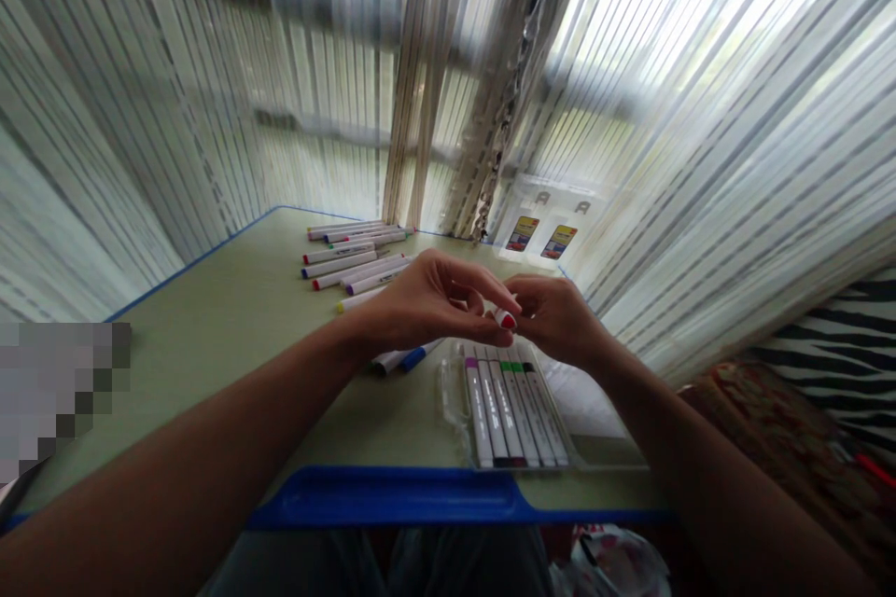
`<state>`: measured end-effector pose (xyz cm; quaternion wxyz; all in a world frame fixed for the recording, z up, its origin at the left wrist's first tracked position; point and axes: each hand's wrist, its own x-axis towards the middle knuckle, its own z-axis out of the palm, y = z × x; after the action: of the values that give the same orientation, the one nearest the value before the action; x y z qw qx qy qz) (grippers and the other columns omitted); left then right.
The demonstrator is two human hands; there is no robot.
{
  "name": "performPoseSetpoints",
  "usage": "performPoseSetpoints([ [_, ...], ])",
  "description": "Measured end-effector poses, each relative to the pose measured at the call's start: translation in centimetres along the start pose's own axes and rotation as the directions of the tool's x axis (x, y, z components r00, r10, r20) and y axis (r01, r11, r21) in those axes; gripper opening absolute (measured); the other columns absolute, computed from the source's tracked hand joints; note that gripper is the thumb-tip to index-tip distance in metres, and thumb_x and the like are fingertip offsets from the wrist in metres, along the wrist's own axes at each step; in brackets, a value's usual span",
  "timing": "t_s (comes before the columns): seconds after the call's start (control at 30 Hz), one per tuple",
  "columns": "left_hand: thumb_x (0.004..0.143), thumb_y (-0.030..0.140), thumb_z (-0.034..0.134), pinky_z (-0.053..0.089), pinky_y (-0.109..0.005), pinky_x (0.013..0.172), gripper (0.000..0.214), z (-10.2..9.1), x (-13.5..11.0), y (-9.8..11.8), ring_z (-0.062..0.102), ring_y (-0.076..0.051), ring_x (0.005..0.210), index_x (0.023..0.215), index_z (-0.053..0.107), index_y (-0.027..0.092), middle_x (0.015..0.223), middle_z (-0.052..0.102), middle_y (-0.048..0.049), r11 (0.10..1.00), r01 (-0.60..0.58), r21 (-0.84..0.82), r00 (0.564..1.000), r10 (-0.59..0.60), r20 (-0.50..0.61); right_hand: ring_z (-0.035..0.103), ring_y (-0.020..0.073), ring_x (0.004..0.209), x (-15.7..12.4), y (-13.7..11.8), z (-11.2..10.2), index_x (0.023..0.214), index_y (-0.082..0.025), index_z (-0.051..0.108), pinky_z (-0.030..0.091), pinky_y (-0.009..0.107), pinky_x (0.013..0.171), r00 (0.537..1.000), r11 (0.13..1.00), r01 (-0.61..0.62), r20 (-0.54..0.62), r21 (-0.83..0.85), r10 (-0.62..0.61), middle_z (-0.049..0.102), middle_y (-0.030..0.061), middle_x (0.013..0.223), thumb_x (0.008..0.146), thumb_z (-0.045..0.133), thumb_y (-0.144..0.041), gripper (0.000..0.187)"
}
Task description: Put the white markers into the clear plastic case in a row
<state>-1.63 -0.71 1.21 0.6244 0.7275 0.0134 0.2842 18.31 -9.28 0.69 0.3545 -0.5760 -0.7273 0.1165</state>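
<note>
Above the table, a white marker with a red end [508, 321] is pinched between the thumb and fingers of my left hand [441, 298]. The closed fingers of my right hand [553, 312] meet the same marker from the other side; their tips are partly hidden. Just below both hands lies a clear plastic case [454, 410] with several white markers [514, 410] side by side in it, banded purple, red, green and black. Left of the case, a blue-capped marker [414, 357] lies partly under my left hand.
Several loose markers [357, 270] are spread over the far part of the pale green table [231, 317]. A clear package lid with two labels [539, 224] stands against the striped curtain [336, 112]. The table's near edge has a blue tray groove [399, 490].
</note>
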Motion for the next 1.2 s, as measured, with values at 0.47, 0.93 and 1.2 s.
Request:
performPoseSetpoints([
  [0.47,0.064,0.028,0.089,0.048,-0.023,0.054,0.03,-0.1,-0.1,0.1,0.055,-0.008,0.062,0.089,0.08,0.014,0.092,0.072,-0.0091,1.0,-0.004,0.031,1.0,0.004,0.005,0.05,0.0089,0.053,0.0,0.1,0.0,0.09,-0.015,0.079,0.038,0.022,0.05,1.0,1.0,0.018,-0.011,-0.02,-0.018,0.063,0.0002,0.065,0.079,0.076,-0.029,0.018],
  [0.93,0.067,0.021,0.087,0.04,-0.019,0.049,0.019,-1.2,0.6,-0.2,0.056,-0.007,0.06,0.084,0.078,0.016,0.084,0.073,-0.0044,0.993,-0.107,-0.048,0.925,0.082,-0.37,0.063,0.0115,0.048,0.0,-0.2,0.1,0.091,-0.015,0.076,0.047,0.021,0.047,0.992,0.986,-0.119,-0.018,0.113,0.122,0.066,-0.0006,0.056,0.084,0.074,-0.035,0.021],
  [1.2,0.072,0.03,0.083,0.038,-0.02,0.039,0.024,-2.1,0.7,-0.5,0.049,-0.006,0.047,0.087,0.074,0.013,0.067,0.065,-0.0005,0.999,-0.047,-0.008,0.827,0.035,-0.561,0.058,0.0087,0.045,0.2,0.1,0.2,0.09,-0.013,0.075,0.048,0.021,0.043,0.98,0.932,-0.097,-0.129,0.349,0.151,0.065,-0.0004,0.058,0.083,0.075,-0.038,0.025],
])
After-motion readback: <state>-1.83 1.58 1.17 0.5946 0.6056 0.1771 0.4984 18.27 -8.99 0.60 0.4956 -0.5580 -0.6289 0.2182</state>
